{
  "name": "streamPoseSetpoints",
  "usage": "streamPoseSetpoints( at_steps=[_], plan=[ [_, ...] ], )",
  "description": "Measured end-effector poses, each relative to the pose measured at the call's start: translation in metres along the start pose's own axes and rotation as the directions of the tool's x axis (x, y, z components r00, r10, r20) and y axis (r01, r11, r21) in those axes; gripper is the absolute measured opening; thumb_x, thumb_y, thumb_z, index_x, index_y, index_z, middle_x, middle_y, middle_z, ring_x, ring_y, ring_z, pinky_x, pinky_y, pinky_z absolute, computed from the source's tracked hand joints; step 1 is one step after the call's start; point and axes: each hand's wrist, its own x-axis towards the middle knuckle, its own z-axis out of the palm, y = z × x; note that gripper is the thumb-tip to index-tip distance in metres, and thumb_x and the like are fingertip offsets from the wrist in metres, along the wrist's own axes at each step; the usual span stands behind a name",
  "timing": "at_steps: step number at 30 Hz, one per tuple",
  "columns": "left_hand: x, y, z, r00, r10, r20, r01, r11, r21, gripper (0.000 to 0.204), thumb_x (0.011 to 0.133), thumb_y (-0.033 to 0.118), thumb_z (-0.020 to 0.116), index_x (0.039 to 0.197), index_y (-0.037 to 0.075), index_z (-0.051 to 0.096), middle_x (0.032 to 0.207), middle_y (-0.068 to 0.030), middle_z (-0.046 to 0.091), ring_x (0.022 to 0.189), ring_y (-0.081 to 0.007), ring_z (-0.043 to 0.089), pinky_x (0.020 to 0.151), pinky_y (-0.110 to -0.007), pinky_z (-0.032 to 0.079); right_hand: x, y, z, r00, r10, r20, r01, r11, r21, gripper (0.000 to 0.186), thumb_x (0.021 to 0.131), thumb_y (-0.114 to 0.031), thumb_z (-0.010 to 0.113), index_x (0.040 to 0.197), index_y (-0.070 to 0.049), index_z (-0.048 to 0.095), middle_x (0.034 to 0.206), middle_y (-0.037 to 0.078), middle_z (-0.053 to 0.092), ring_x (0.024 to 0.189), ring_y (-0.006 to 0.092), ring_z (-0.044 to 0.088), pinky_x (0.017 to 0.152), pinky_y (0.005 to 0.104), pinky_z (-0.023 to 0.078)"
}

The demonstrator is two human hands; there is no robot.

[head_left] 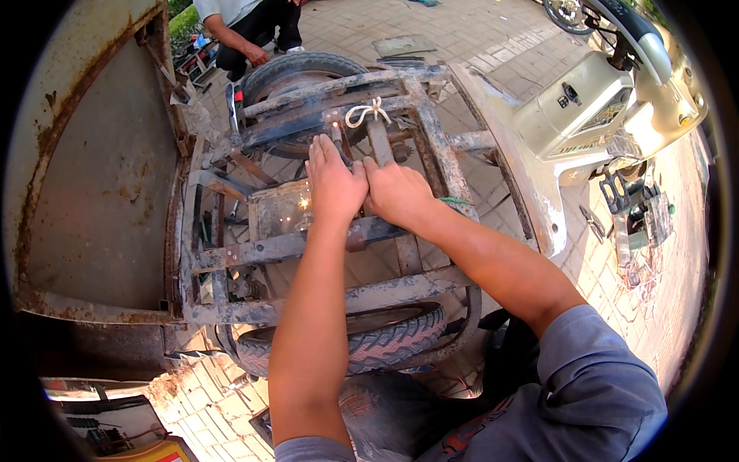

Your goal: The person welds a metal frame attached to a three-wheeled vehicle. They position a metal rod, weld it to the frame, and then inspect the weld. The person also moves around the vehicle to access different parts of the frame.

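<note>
My left hand (334, 183) is held over the middle of a rusty metal vehicle frame (285, 248), its fingers stretched out and together, pointing away from me. Beside it, touching or nearly so, my right hand (397, 194) is closed, with curled fingers. What it grips is hidden under the hands. Just beyond the right hand a flat metal bar (379, 143) sticks out, a white cord (368, 114) tied at its far end. Small bright sparks (304, 202) show left of my left wrist, above a dusty plate (269, 214) within the frame.
Tyred wheels flank the frame, a near tyre (396, 339) and a far tyre (308, 63). A rusty cargo box (100, 169) stands left. A cream front body (585, 108) rises right, with pliers (593, 223) on the paving. A person (250, 35) crouches beyond the far wheel.
</note>
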Motion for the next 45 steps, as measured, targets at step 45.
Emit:
streamPoseSetpoints(
  at_steps=[45],
  plan=[
    [0.000, 0.000, 0.000, 1.000, 0.001, 0.011, -0.002, 1.000, 0.009, 0.076, 0.083, 0.025, 0.058, 0.142, -0.012, 0.027, 0.149, -0.0292, 0.028, 0.141, -0.0382, 0.025, 0.116, -0.046, 0.019, -0.001, -0.001, -0.002, 1.000, -0.013, 0.013, 0.013, 1.000, 0.004, 0.032, 0.080, -0.016, 0.058, 0.107, 0.002, 0.055, 0.082, 0.025, 0.066, 0.075, 0.0404, 0.067, 0.067, 0.0487, 0.054]
  ],
)
